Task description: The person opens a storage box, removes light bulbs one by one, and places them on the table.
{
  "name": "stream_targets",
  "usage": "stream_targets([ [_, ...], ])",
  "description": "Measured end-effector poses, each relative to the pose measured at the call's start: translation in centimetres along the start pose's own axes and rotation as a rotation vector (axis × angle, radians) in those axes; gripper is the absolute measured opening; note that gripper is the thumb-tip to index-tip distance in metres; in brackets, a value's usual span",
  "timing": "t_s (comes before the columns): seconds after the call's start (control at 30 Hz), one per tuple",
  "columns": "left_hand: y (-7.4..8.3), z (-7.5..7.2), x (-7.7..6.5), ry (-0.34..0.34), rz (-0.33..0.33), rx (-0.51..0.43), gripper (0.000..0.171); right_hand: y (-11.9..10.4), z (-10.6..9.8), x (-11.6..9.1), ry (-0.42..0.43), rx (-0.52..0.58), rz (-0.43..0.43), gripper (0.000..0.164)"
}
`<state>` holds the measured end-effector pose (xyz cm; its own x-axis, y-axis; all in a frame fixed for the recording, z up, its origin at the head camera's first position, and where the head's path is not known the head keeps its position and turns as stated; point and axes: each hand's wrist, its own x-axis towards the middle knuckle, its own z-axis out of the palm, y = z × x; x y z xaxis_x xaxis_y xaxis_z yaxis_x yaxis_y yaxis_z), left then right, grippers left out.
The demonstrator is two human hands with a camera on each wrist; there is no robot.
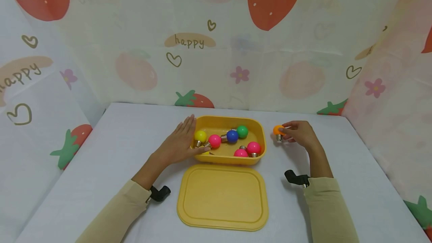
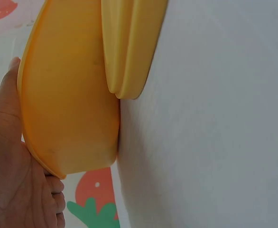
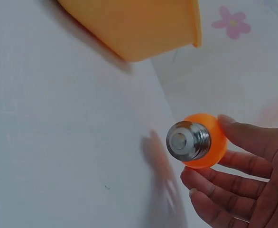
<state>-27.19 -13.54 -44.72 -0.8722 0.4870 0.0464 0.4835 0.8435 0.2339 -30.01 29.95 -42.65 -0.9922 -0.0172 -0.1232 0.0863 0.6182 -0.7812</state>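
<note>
My right hand [image 1: 298, 132] pinches an orange light bulb [image 3: 205, 142] by its round globe, with thumb and fingertips. The bulb's silver screw base [image 1: 279, 137] points down, and a shadow falls on the cloth below. My left hand [image 1: 179, 141] rests at the left end of a yellow plastic container [image 1: 233, 160], fingers straight along its side and thumb across the front rim. Inside the container lie several bulbs: a yellow bulb [image 1: 200, 136], a blue bulb [image 1: 232, 136], a green bulb [image 1: 242, 131] and pink ones [image 1: 254, 148]. Another yellow bulb is partly hidden by the left thumb.
A yellow lid [image 1: 222, 197] lies flat on the white tablecloth [image 1: 141, 123], just in front of the container. Behind the table hangs a printed curtain [image 1: 202, 74] with strawberries and hearts. A black camera mount [image 1: 297, 178] sticks out from the right wrist, another [image 1: 160, 193] from the left.
</note>
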Motion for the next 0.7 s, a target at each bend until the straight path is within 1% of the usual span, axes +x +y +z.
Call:
stream_targets([
  [0.27,0.05,-0.14,0.01,0.003,0.0,-0.004,0.115,0.34,0.14,0.11,-0.001,-0.037,0.014,0.047],
  [0.5,0.13,-0.19,-0.03,-0.001,-0.003,0.006,0.117,0.22,0.38,0.22,-0.003,-0.071,0.05,0.048],
  [0.7,0.21,-0.28,-0.06,0.001,0.001,-0.002,0.117,0.27,0.44,0.16,-0.009,-0.073,0.042,0.045],
])
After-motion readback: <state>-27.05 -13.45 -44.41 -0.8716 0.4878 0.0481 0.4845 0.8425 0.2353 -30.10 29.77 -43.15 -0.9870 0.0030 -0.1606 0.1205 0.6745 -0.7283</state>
